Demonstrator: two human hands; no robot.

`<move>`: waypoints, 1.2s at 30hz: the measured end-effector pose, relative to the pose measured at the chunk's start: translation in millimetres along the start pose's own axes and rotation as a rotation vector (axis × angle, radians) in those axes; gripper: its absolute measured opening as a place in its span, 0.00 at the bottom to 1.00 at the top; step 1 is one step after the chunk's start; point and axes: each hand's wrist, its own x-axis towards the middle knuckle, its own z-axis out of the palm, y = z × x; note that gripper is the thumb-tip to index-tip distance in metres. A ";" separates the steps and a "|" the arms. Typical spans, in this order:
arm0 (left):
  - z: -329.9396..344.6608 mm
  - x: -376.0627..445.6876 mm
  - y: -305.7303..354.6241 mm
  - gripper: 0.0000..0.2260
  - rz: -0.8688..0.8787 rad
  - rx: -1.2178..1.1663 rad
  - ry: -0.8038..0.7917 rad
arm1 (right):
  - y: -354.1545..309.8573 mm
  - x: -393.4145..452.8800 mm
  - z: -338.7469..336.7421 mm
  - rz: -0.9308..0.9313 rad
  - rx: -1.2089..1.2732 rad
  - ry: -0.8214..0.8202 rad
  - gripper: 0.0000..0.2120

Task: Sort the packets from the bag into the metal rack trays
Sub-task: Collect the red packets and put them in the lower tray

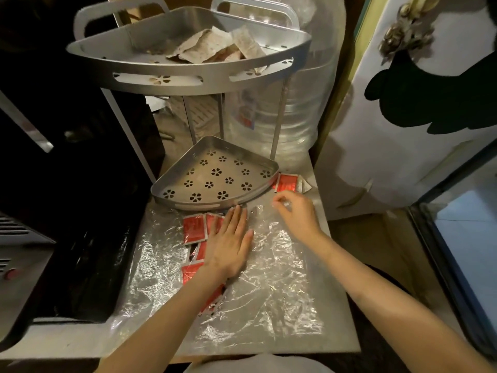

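Observation:
A clear plastic bag (271,281) lies flat on the steel counter, with several red packets (194,228) in it along its left side. My left hand (231,243) rests flat on the bag, fingers apart, over some of those packets. My right hand (295,214) pinches the bag's far edge between thumb and fingers. One red packet (286,183) and a white packet lie on the counter to the right of the lower rack tray (215,179), which holds nothing. The upper rack tray (188,63) holds several pale, crumpled packets (212,47).
A large clear water jug (293,109) stands behind the rack on the right. A black appliance (80,184) fills the left side. A white fridge door (403,130) is on the right. The counter's front edge (269,351) is near me.

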 end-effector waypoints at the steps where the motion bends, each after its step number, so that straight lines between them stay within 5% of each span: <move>1: 0.0 -0.2 -0.2 0.37 0.006 -0.002 0.002 | 2.7 0.4 -4.8 0.047 0.049 0.014 0.03; 5: 0.2 -1.1 -0.8 0.37 0.028 0.003 -0.003 | 10.4 3.1 -24.7 0.196 0.286 0.086 0.01; 12: 1.1 0.0 -2.3 0.32 0.054 0.100 -0.030 | 21.5 7.0 -60.9 0.783 1.274 0.200 0.07; 15: 4.6 0.1 -5.5 0.29 0.068 0.134 -0.028 | 34.1 0.7 -69.6 0.874 1.468 0.197 0.11; 21: 6.7 -0.9 -6.6 0.28 0.087 0.166 -0.009 | 62.0 -14.5 -78.1 0.906 1.359 -0.030 0.31; 26: 10.5 0.7 -9.4 0.30 0.099 0.195 -0.012 | 60.8 -33.3 -85.8 0.844 1.037 -0.145 0.13; 36: 7.6 2.2 -11.0 0.35 0.121 0.188 -0.057 | 68.4 -60.6 -88.2 0.866 0.595 -0.041 0.09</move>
